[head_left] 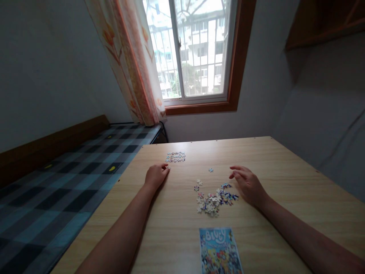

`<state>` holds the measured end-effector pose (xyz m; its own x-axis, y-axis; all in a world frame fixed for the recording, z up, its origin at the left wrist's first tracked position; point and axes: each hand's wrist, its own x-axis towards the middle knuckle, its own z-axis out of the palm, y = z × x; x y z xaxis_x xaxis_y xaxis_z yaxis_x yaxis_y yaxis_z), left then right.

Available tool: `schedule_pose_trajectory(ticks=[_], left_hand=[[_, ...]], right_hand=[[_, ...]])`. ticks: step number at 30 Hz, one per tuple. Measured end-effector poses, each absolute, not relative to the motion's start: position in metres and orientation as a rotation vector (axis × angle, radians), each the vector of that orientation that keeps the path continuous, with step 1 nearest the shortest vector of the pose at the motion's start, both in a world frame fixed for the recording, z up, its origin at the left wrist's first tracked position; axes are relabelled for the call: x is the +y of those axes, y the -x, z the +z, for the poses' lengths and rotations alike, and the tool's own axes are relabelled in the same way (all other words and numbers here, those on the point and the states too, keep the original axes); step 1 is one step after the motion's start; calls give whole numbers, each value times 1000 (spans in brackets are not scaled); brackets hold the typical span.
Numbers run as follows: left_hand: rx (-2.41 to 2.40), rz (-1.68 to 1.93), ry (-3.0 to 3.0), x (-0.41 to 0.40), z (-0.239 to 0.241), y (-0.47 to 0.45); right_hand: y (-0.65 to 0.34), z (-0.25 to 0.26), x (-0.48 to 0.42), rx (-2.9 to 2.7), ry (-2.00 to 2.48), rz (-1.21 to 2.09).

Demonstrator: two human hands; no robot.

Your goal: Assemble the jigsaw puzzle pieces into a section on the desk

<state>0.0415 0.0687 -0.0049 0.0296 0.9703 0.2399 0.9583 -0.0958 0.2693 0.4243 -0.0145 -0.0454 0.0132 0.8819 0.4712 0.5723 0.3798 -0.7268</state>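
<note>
My left hand (155,176) rests at the left of the table with its fingers closed on a small puzzle piece (169,168). Just beyond it lie several puzzle pieces set in short rows (175,156). My right hand (248,185) hovers over the right side, fingers loosely bent and apart, with nothing visible in them. Left of that hand spreads a loose heap of puzzle pieces (211,203), some pale side up, others coloured. One single piece (210,170) lies between the hands, and a couple more (197,185) sit above the heap.
A picture card reading "Bluey" (219,251) lies at the near edge of the wooden table (171,220). Left of the table is a bed with a checked cover (85,179). Behind are a curtain (134,61) and a window (199,49); a shelf (327,26) hangs upper right.
</note>
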Motion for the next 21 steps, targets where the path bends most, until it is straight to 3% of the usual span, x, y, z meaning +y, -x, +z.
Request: schedule_pose_trajectory(ticks=[7,14,21], left_hand=[[2083,892,-2127,75,-13,-30],[2037,608,-2264,74,-15,-33],[2266,545,-2179,73,-12,-34]], right_hand=[[-425,-46,-15,-1676,1315,407],[-426,-46,-15,-1685,1325,415],[-425,-47,-15,-1686,1337,422]])
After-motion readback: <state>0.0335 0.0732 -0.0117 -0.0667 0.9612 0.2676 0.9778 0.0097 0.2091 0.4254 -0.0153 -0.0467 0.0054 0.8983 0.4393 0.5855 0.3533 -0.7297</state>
